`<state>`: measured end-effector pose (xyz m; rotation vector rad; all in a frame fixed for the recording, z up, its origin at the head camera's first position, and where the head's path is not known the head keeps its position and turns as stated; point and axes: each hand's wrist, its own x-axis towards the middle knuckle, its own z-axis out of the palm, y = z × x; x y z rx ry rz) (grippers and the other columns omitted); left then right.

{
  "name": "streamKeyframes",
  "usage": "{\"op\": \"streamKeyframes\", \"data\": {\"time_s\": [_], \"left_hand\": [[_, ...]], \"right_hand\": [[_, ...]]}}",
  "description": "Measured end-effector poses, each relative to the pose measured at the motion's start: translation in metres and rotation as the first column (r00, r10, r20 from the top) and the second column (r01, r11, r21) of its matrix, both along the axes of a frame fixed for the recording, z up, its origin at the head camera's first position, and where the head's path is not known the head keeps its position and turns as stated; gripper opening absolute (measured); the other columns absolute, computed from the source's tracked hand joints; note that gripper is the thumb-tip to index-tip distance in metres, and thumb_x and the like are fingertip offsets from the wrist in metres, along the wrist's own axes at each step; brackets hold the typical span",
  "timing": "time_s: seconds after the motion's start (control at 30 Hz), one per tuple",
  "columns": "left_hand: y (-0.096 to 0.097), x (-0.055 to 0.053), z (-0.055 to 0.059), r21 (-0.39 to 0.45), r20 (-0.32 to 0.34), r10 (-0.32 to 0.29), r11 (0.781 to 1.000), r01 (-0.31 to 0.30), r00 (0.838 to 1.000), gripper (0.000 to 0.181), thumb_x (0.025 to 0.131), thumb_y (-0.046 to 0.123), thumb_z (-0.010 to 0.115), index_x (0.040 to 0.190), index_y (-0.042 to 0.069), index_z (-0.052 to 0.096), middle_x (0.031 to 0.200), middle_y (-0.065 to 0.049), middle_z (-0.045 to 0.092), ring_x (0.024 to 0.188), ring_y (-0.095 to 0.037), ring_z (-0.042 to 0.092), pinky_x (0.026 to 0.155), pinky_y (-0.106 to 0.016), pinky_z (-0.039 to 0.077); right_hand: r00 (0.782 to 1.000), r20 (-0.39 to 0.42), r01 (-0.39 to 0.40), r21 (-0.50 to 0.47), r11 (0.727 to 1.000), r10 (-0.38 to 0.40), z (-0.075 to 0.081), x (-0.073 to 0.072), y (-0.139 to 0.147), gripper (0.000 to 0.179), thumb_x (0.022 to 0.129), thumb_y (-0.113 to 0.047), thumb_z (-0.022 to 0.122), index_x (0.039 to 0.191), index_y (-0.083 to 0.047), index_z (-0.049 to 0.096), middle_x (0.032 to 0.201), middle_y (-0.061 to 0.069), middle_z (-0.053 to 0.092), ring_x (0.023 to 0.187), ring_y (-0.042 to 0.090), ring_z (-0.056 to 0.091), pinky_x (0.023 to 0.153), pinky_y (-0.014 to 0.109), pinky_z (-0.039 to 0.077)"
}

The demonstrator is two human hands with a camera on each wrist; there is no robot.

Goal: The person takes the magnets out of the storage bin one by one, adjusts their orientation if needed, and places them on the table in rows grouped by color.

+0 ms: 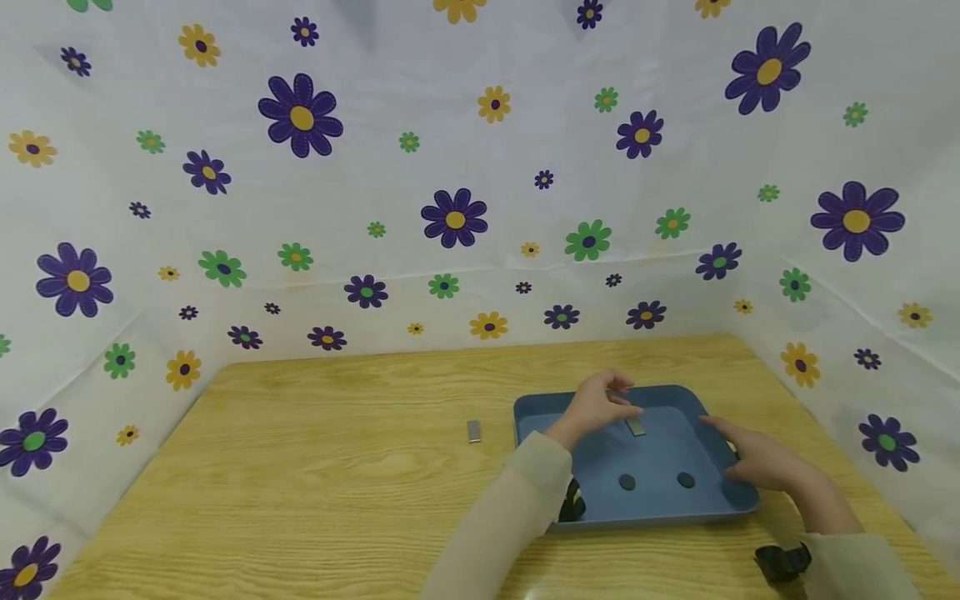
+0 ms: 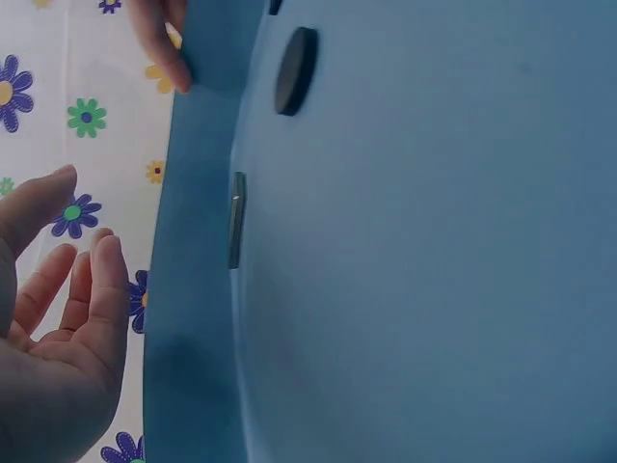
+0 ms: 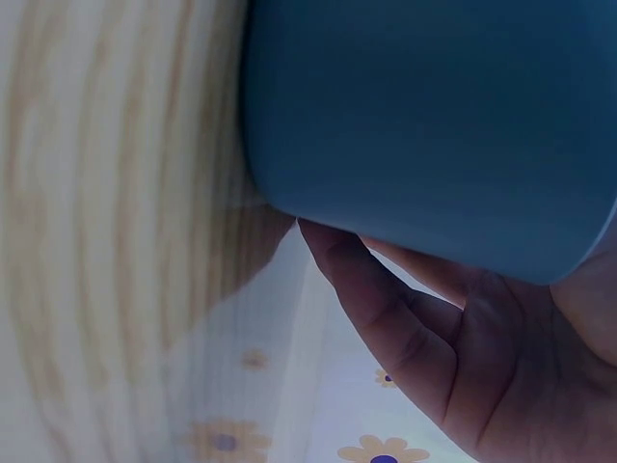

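Observation:
My left hand [image 1: 600, 404] is over the far part of a blue tray [image 1: 660, 508]. Its thumb and fingers are spread apart, and the left wrist view shows nothing between them. Just below the fingertips, a small grey rectangular bar [image 1: 636, 427] lies in the tray; the left wrist view shows this bar [image 2: 236, 222] near the tray wall. Two dark round discs [image 1: 627, 482] lie on the tray floor toward the near side. With fingers curled against the outer wall, my right hand [image 1: 768, 458] grips the tray by its right side, as the right wrist view shows.
Another small grey bar [image 1: 473, 431] lies on the wooden table [image 1: 337, 467], left of the tray. Flower-printed white sheeting [image 1: 390, 183] rises behind the table and along both sides. A black wrist device [image 1: 782, 562] sits at the right sleeve.

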<state>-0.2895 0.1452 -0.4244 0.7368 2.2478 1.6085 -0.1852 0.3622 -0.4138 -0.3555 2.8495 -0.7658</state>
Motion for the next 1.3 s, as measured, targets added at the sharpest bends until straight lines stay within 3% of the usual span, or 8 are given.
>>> {"op": "streamKeyframes", "data": {"time_s": [0.5, 0.7, 0.87, 1.0, 1.3], "left_hand": [[0.007, 0.002, -0.018, -0.195, -0.091, 0.026, 0.98, -0.044, 0.995, 0.033, 0.072, 0.015, 0.074, 0.102, 0.008, 0.06, 0.089, 0.003, 0.056, 0.08, -0.006, 0.052, 0.065, -0.02, 0.044], [0.01, 0.001, -0.016, -0.24, -0.132, 0.017, 0.97, -0.049, 0.991, 0.036, 0.072, 0.016, 0.074, 0.104, 0.006, 0.06, 0.089, 0.003, 0.056, 0.079, -0.006, 0.051, 0.064, -0.02, 0.043], [0.012, 0.002, -0.014, -0.282, -0.151, 0.014, 0.958, -0.057, 0.988, 0.038, 0.071, 0.016, 0.075, 0.105, 0.007, 0.06, 0.091, 0.003, 0.057, 0.078, -0.005, 0.053, 0.066, -0.019, 0.044], [0.013, 0.002, -0.012, -0.329, -0.159, 0.014, 0.942, -0.066, 0.987, 0.041, 0.071, 0.018, 0.075, 0.108, 0.007, 0.06, 0.094, 0.003, 0.058, 0.082, -0.006, 0.054, 0.069, -0.019, 0.044], [0.013, 0.006, -0.007, -0.461, -0.215, 0.0, 0.881, -0.102, 0.977, 0.044, 0.071, 0.025, 0.075, 0.11, 0.01, 0.06, 0.1, 0.004, 0.06, 0.085, -0.007, 0.056, 0.069, -0.02, 0.045]], "right_hand": [[1.0, 0.021, 0.001, -0.004, 1.0, -0.001, 0.0, 0.001, -0.001, 0.073, 0.062, 0.012, 0.062, 0.127, 0.015, 0.03, 0.124, 0.042, 0.029, 0.11, 0.054, 0.033, 0.08, 0.054, 0.038], [0.999, 0.032, 0.013, -0.016, 1.0, -0.012, 0.001, 0.0, -0.001, 0.074, 0.062, 0.012, 0.062, 0.128, 0.014, 0.028, 0.124, 0.043, 0.028, 0.104, 0.049, 0.042, 0.07, 0.044, 0.043], [0.999, 0.038, 0.015, -0.017, 1.0, -0.015, 0.002, 0.0, 0.0, 0.074, 0.063, 0.012, 0.061, 0.129, 0.014, 0.027, 0.125, 0.043, 0.026, 0.107, 0.052, 0.037, 0.072, 0.045, 0.043], [0.999, 0.038, 0.008, -0.028, 1.0, -0.007, 0.002, -0.001, 0.0, 0.074, 0.063, 0.013, 0.061, 0.129, 0.015, 0.027, 0.125, 0.042, 0.026, 0.109, 0.054, 0.034, 0.074, 0.049, 0.042], [1.0, 0.018, -0.003, -0.032, 0.999, 0.003, 0.002, 0.0, -0.001, 0.074, 0.062, 0.014, 0.062, 0.128, 0.016, 0.028, 0.124, 0.043, 0.027, 0.108, 0.054, 0.035, 0.073, 0.048, 0.043]]}}
